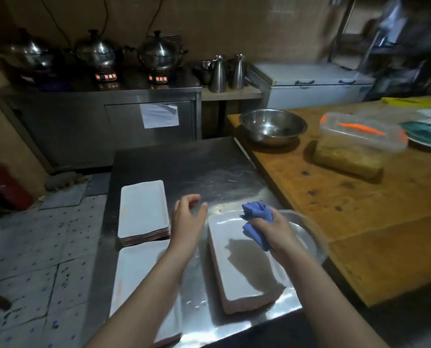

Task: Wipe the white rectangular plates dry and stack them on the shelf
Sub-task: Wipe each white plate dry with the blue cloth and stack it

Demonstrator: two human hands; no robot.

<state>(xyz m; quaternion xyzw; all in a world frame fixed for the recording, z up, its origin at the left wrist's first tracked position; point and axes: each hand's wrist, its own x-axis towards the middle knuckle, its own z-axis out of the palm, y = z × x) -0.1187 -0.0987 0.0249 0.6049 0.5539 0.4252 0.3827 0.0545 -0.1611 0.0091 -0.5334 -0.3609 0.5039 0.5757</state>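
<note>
Head view. The right hand [272, 229] is clenched round a bunched blue cloth [255, 214]. The cloth pokes out beyond the knuckles and below the palm, and the fingertips are buried in its folds. Directly under this hand lies a stack of white plates [237, 267] with a glossy top plate, and the hand's shadow falls across it. Whether the cloth touches that top plate or sits just over it is hard to make out. The stack sits in a shallow round tray [309, 239]. Only the tray's rim beyond and to the right of the hand shows, because the plates cover the rest.

The left hand [188, 218] grasps nothing. Its fingers are loosely curled with the thumb apart, it is slightly blurred, and it hangs above the steel counter [196, 164]. Just left of it is a second stack [143, 209], whose near edge shows many plate rims. A third stack [134, 280] lies under the left forearm, which hides much of its right side. Water drops [196, 303] dot the counter between the two wrists.

Far right of the right hand, on a wooden counter [360, 204], stand a steel bowl [272, 126] and a lidded plastic box [354, 144]. The box's brownish contents are too blurred to tell.
</note>
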